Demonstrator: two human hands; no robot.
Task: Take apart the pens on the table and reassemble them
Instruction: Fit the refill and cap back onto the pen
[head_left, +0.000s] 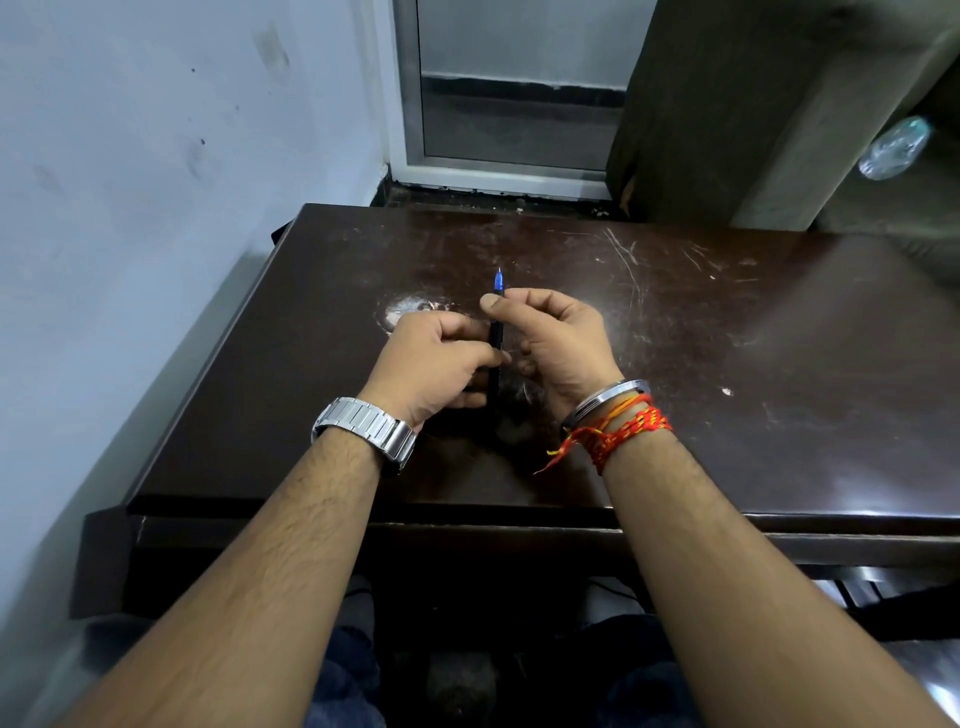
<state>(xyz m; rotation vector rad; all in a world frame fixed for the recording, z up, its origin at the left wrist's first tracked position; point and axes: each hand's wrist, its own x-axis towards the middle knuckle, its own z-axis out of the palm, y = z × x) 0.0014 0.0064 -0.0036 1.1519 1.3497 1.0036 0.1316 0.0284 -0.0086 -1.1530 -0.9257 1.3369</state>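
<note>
- We find one pen (494, 343) held upright-to-away above the dark bench (727, 332), its blue tip pointing away from the person.
- The left hand (436, 364) has its fingers curled round the pen's black barrel.
- The right hand (556, 348) pinches the pen just below the blue tip, thumb against forefinger.
- We note a metal watch (363, 426) on the left wrist, and a steel bangle (608, 400) and red threads (623, 431) on the right.
</note>
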